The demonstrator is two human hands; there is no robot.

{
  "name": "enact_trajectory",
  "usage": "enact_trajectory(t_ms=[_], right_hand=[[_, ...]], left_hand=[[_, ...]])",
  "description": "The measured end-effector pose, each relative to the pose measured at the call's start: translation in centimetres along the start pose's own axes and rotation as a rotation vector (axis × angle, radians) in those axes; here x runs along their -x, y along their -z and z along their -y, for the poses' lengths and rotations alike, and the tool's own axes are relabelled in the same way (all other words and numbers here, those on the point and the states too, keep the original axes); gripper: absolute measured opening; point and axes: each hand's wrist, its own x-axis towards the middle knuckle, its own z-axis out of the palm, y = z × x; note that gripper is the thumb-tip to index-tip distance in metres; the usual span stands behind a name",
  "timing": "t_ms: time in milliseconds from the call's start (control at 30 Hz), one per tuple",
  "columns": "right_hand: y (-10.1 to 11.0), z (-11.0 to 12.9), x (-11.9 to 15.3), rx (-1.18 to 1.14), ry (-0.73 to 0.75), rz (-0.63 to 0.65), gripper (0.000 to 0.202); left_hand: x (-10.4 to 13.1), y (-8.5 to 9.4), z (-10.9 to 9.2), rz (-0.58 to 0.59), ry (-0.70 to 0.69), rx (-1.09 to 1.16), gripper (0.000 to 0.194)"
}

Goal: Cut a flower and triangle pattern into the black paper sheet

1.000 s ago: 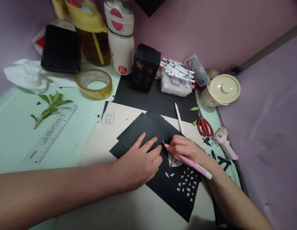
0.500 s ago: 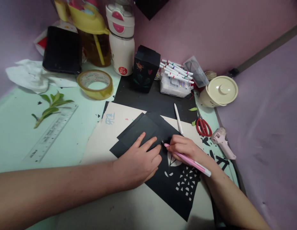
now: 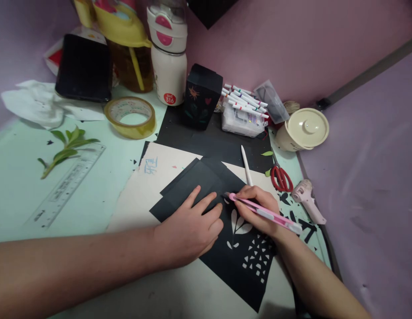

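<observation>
A sheet of black paper [image 3: 237, 274] lies slantwise on a larger white sheet [image 3: 135, 195]. Leaf shapes and many small triangles and squares are cut through its right part. My left hand [image 3: 195, 226] rests flat on it with the fingers spread, partly over a second black piece [image 3: 199, 175]. In my right hand [image 3: 259, 206] is a pink craft knife [image 3: 268, 214], gripped like a pen. Its tip touches the black paper just right of my left fingertips, beside a small pale cut.
A white pen [image 3: 246, 165], red-handled scissors [image 3: 281, 178] and a glue gun [image 3: 308, 201] lie to the right, among black scraps. Left are a clear ruler [image 3: 68, 186], a leafy sprig [image 3: 64, 150] and a tape roll [image 3: 131, 117]. Behind stand a bottle [image 3: 169, 75] and a black box [image 3: 203, 95].
My right hand has turned, and the knife's rear end has swung up and to the right. A small pale cut now shows at its tip. My left hand stays nearly still.
</observation>
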Motion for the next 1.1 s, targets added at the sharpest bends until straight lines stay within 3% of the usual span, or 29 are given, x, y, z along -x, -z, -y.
enact_trajectory(t_ms=[333,667,900,1000,1100], right_hand=[[-1.4,0.4,-0.2,0.128,-0.1,-0.072,0.009],[-0.3,-0.2,-0.5,-0.108,-0.347,-0.145,0.008],[2.3,1.0,-2.2,-0.458,-0.433,0.023,0.008],[2.5,1.0,-3.5,-0.424,-0.453,0.027,0.011],[2.0,0.0,-4.1,-0.412,-0.48,0.109,0.017]], left_hand=[[0.0,-0.1,0.0,-0.017,0.008,-0.003,0.018],[0.1,-0.1,0.0,-0.006,0.001,-0.01,0.018],[0.2,0.0,0.0,-0.051,-0.018,-0.003,0.016],[0.1,0.1,0.2,-0.054,-0.021,0.018,0.015],[0.0,0.2,0.3,-0.035,-0.027,0.023,0.014]])
